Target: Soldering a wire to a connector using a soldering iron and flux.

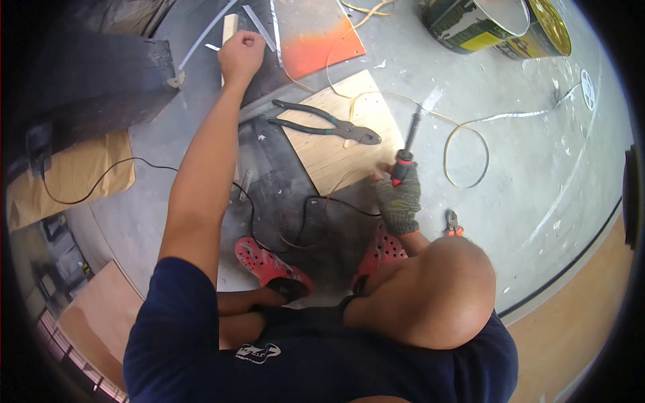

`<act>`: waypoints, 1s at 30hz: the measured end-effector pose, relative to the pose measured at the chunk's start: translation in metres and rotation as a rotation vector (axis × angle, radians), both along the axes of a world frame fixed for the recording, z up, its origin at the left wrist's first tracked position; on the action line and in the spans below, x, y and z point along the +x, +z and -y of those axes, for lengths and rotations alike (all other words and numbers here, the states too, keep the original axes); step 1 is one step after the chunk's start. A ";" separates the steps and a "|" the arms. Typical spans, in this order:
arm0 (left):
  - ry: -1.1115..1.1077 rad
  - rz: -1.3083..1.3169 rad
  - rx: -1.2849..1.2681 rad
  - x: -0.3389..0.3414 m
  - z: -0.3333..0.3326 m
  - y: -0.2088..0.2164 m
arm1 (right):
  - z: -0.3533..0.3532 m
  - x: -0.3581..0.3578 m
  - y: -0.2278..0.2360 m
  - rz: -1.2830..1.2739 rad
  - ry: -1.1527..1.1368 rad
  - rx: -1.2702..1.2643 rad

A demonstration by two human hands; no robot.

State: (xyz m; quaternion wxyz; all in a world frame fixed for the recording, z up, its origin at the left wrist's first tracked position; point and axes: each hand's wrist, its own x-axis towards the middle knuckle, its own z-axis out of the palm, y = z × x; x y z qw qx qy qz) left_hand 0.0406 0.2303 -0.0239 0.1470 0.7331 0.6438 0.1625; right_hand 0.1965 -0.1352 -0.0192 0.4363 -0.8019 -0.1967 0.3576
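My bare left hand [242, 56] is stretched far forward, its fingers curled closed beside a pale wooden strip [230, 28]. What is in its fingers, if anything, is too small to make out. My right hand [401, 200], in a grey knitted glove with an orange cuff, grips what looks like a soldering iron [404, 158] by its black and red handle. Its metal shaft points up and away over the floor, with a whitish haze at the tip. Large dark-handled pliers [346, 129] lie on a light wooden board [322, 164] between my arms.
Orange-handled cutters [453, 223] lie right of my glove. A black cord [259, 232] crosses near my red clogs [269, 263]. Thin yellowish wire [485, 151] loops over the floor. Two buckets [470, 30] stand far right, and an orange-and-grey panel [316, 47] lies ahead.
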 end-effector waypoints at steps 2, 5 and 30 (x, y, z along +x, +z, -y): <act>-0.028 0.638 -0.224 -0.005 0.012 0.009 | 0.015 0.012 -0.009 0.012 -0.036 0.053; -0.235 1.385 -0.852 0.006 0.070 0.031 | 0.018 0.039 -0.004 0.062 -0.041 0.146; -0.310 0.982 -1.200 0.006 0.273 0.053 | 0.006 0.028 0.057 -0.531 0.181 0.037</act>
